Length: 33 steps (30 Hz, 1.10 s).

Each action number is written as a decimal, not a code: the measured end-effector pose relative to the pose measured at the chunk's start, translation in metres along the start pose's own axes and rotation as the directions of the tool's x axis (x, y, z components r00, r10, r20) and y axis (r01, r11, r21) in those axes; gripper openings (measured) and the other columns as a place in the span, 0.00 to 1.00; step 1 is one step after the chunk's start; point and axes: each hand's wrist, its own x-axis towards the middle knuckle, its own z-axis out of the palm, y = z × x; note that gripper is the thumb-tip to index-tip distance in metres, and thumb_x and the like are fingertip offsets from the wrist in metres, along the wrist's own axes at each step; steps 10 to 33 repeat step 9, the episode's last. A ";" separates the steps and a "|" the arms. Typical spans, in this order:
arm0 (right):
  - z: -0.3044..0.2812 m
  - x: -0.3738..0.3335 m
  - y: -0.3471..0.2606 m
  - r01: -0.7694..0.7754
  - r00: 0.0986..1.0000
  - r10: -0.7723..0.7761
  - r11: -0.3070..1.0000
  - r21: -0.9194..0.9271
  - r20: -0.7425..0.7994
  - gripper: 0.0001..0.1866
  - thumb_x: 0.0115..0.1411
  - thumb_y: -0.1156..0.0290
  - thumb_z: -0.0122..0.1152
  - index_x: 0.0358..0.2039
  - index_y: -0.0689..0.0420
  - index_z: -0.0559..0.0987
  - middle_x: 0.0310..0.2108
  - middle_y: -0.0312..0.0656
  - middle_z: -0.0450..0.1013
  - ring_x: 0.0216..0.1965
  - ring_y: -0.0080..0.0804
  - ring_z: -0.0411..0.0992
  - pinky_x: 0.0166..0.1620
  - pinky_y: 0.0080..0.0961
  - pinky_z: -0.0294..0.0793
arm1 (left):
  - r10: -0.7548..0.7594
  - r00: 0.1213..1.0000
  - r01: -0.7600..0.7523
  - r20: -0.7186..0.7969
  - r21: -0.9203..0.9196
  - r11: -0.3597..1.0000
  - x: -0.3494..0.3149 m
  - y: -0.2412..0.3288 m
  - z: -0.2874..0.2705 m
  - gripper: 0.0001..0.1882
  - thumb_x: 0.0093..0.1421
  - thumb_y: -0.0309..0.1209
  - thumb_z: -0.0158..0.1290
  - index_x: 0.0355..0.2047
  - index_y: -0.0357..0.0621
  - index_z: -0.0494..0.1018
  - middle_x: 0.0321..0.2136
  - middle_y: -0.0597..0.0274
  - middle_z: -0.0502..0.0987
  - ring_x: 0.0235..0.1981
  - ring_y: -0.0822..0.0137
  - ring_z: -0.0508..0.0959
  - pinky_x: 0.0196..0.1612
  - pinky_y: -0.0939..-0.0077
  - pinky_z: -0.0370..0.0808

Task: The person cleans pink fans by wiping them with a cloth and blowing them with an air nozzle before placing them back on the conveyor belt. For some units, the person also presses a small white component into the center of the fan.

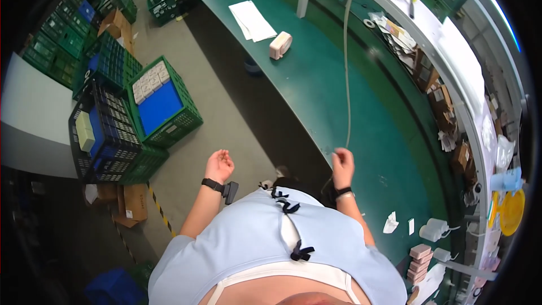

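Observation:
My left hand [220, 165] is raised over the floor beside the bench, palm up, with its fingers loosely bent and nothing in them. A dark band with a small grey device [230, 192] is around that wrist. My right hand [342, 167] hovers at the front edge of the green workbench [316, 96]. Its fingers are loosely bent and apart, with no object visible in them. A pale cord [346, 68] runs down across the bench and passes behind this hand. Further up the bench stands a small pale pink box-shaped item [280, 45], beside white paper sheets [252, 21].
At left are a green crate [189, 114] with white boxes and a blue sheet, and a black crate [116, 161]. Pink blocks [419, 265], a white bottle [433, 229] and crumpled paper [390, 223] lie at the bench's lower right. A white shelf [451, 39] edges the right side.

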 end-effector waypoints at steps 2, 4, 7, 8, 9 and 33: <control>0.062 0.037 -0.017 -0.049 0.966 0.027 0.995 0.082 0.256 0.13 0.58 0.72 0.67 0.41 0.58 0.74 0.35 0.35 0.71 0.34 0.23 0.70 0.40 0.20 0.72 | -0.003 1.000 0.003 0.007 -0.041 0.999 0.005 0.013 0.000 0.04 0.63 0.31 0.52 0.33 0.45 0.72 0.30 0.67 0.78 0.29 0.73 0.75 0.31 0.78 0.72; 0.119 0.074 -0.028 -0.147 0.919 0.091 0.982 0.121 0.383 0.18 0.58 0.67 0.69 0.44 0.58 0.73 0.35 0.35 0.71 0.34 0.23 0.70 0.40 0.20 0.72 | -0.056 0.998 0.056 0.002 -0.100 0.993 -0.001 0.024 0.004 0.05 0.63 0.32 0.52 0.33 0.44 0.72 0.31 0.67 0.78 0.29 0.73 0.75 0.31 0.78 0.72; 0.196 0.124 -0.042 -0.372 0.868 0.285 0.916 0.151 0.408 0.28 0.56 0.59 0.71 0.51 0.58 0.70 0.38 0.36 0.70 0.37 0.24 0.70 0.41 0.21 0.72 | -0.067 0.998 0.062 -0.017 -0.193 0.979 0.002 0.058 -0.007 0.06 0.63 0.32 0.52 0.34 0.44 0.72 0.31 0.66 0.78 0.29 0.72 0.75 0.31 0.78 0.72; 0.216 0.143 -0.048 -0.502 0.829 0.409 0.845 0.185 0.382 0.34 0.54 0.55 0.73 0.55 0.58 0.68 0.41 0.38 0.69 0.39 0.25 0.69 0.41 0.22 0.72 | -0.056 0.998 0.047 -0.028 -0.247 0.968 0.003 0.078 -0.016 0.06 0.64 0.32 0.52 0.35 0.43 0.72 0.31 0.65 0.78 0.29 0.72 0.75 0.32 0.78 0.72; 0.240 0.166 -0.030 -0.552 0.810 0.469 0.813 0.187 0.352 0.41 0.53 0.51 0.73 0.59 0.56 0.63 0.46 0.39 0.67 0.45 0.25 0.67 0.44 0.27 0.72 | -0.058 0.998 0.049 -0.029 -0.246 0.968 0.013 0.086 -0.010 0.06 0.64 0.32 0.52 0.35 0.43 0.72 0.31 0.65 0.78 0.29 0.72 0.75 0.32 0.78 0.72; 0.240 0.166 -0.030 -0.552 0.810 0.469 0.813 0.187 0.352 0.41 0.53 0.51 0.73 0.59 0.56 0.63 0.46 0.39 0.67 0.45 0.25 0.67 0.44 0.27 0.72 | -0.058 0.998 0.049 -0.029 -0.246 0.968 0.013 0.086 -0.010 0.06 0.64 0.32 0.52 0.35 0.43 0.72 0.31 0.65 0.78 0.29 0.72 0.75 0.32 0.78 0.72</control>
